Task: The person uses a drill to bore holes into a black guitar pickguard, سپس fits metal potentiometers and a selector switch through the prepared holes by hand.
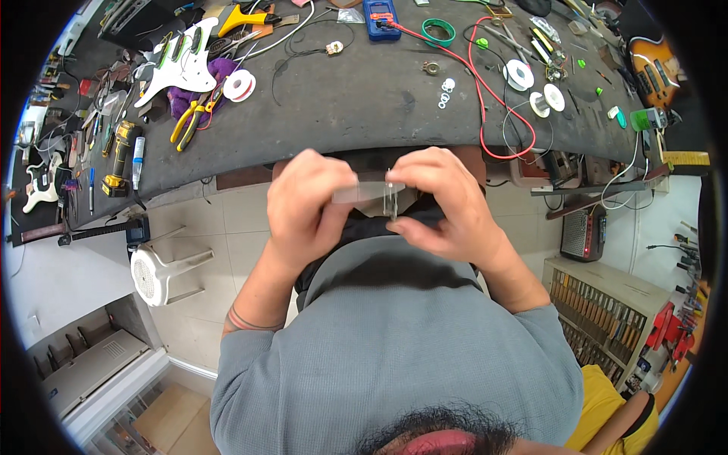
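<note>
Both hands are raised in front of my body, just off the near edge of the workbench. My left hand (303,205) is closed around one end of a flat, pale grey strip (362,192), blurred so its material is unclear. The strip's other end reaches a small, narrow metal part (390,203). Between the thumb and fingers of my right hand (444,199), that part is held upright by its top and bottom. It looks like a slim frame with a gap along it, but I cannot make out its exact kind.
On the dark bench (356,114) lie a white pickguard (196,78), yellow-handled pliers (189,125), a solder spool (239,86), a blue multimeter (381,29) and red test leads (482,106). A yellow drill (121,155) lies left. Below stands a white stool (148,274); a person's yellow clothing (595,413) shows lower right.
</note>
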Action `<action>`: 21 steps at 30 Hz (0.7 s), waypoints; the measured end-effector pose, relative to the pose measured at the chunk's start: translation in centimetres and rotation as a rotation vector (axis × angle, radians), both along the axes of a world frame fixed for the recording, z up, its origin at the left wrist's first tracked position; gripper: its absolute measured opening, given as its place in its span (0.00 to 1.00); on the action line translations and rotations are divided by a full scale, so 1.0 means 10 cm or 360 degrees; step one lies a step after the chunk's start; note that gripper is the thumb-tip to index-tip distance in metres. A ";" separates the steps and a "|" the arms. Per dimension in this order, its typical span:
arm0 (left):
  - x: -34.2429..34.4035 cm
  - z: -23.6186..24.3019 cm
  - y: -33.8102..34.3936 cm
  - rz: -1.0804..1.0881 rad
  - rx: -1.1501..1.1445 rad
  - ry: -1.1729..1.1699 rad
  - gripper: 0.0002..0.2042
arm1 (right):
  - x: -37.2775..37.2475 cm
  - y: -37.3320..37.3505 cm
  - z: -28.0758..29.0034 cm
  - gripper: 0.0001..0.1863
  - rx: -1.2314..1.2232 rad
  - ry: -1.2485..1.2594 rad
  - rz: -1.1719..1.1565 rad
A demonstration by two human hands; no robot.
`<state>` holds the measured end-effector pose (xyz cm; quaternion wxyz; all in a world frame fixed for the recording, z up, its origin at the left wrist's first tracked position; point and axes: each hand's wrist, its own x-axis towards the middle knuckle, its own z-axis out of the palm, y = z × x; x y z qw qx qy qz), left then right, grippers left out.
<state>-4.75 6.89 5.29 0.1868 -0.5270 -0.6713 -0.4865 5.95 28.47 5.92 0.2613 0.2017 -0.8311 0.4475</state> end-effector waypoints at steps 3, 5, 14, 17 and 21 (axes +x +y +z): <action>0.00 0.15 0.09 0.0215 -0.0037 -0.0899 0.14 | 0.01 0.00 -0.03 0.29 -0.0130 -0.0407 0.0105; -0.19 0.30 0.19 0.0157 -0.0295 -0.0846 0.14 | 0.02 -0.04 -0.21 0.23 -0.0874 -0.0963 0.0065; -0.51 0.38 0.35 0.0278 -0.0518 -0.0682 0.18 | -0.05 -0.24 -0.57 0.08 -0.1555 -0.1091 -0.0062; -0.60 0.35 0.34 0.0301 -0.0502 -0.0450 0.18 | -0.11 -0.28 -0.65 0.07 -0.1629 -0.1072 -0.0125; -0.73 0.43 0.11 0.0528 -0.0447 -0.0124 0.16 | -0.22 -0.28 -0.74 0.07 -0.1752 -0.1067 -0.0226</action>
